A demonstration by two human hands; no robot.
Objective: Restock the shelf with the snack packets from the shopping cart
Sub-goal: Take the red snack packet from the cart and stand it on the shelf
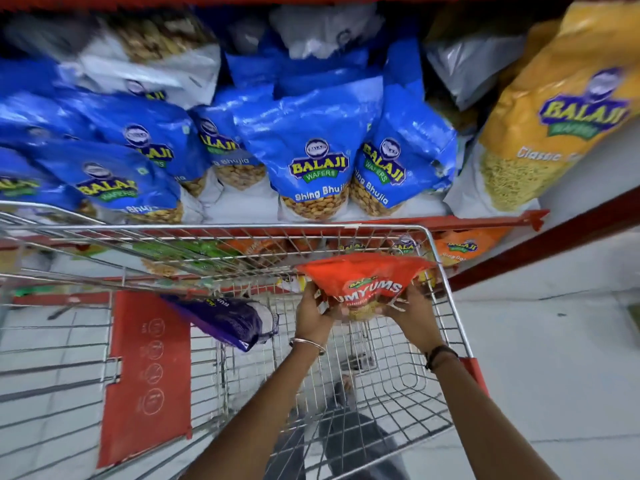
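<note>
A red metal shelf (450, 221) runs across the view above a pale tiled floor, crowded with glossy blue packets (311, 161) that lean against one another, their clear lower windows showing coated peanuts. Beyond the right hand, further up and to the right, a big yellow packet (554, 126) of fine noodle-like snack stands tilted against the shelf's end. Lower shelves with orange and green bags show through the wire of the shopping cart (242, 233), which is parked just in front.

Both hands grip one red snack packet (367, 282), held above the cart's far right corner. The left hand (313, 315) closes around its lower left edge; the right hand (414, 315) pinches the lower right edge, fingers curled under. The packet is soft, crinkled plastic, puffed and shiny, with a clear patch at the bottom.

To the left of the left hand, a purple packet (228, 320) lies against the cart's wire wall beside the red plastic seat flap (149, 375). It appears to be the only packet left in the basket, so the restocking seems nearly finished: the red one must be placed, then the purple one.
</note>
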